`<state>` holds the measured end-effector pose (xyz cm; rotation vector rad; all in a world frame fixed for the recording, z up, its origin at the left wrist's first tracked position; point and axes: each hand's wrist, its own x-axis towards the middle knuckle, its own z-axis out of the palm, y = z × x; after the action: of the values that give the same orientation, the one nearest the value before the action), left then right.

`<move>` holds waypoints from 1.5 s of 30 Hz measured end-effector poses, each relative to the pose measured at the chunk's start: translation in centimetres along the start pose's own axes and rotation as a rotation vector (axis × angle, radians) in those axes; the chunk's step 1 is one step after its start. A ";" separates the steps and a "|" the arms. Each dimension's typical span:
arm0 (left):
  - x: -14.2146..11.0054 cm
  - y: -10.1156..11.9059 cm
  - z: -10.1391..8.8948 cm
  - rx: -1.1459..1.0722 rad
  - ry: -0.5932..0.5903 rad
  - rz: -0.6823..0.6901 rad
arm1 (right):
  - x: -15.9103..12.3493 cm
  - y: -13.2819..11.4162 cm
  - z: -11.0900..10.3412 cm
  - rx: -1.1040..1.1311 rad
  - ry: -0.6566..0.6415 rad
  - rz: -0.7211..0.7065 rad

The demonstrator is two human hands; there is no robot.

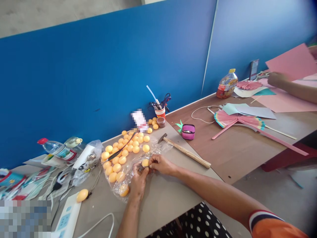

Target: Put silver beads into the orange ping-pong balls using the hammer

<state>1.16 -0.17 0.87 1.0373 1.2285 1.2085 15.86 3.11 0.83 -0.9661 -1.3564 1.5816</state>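
Near the middle of the head view, my left hand [138, 181] is closed around an orange ping-pong ball [145, 162], with something small and dark beside it at the fingertips. My right hand [160, 164] is pinched close against that ball from the right; whatever sits between its fingers is too small to make out. Under and beyond both hands lies a clear plastic bag [112, 186], with several orange balls [122, 160] on or in it. A dark strap [121, 148] runs across the balls. To the right lies a hammer [187, 152] with a wooden handle.
Left of the bag are a power strip [68, 215], cables, a loose orange ball [82, 195] and plastic bottles [58, 150]. A paper cup [160, 111] of tools stands against the blue partition [111, 72]. Rightward are a purple box [188, 131], a pink paper fan [237, 119] and another person's hand [279, 80].
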 end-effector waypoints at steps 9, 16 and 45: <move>-0.7 1.3 0.7 0.082 0.020 0.073 | -0.2 -0.1 0.5 0.012 0.076 0.053; -0.6 0.7 0.2 0.165 0.048 0.065 | -0.2 -0.1 0.6 -0.014 0.076 0.061; 0.2 0.8 0.2 -0.194 0.038 -0.061 | -0.7 -2.0 -4.4 -0.796 -0.191 -0.136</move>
<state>1.28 0.14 1.62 0.8325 1.1388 1.2774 20.37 4.26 2.25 -1.1513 -2.2128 1.0381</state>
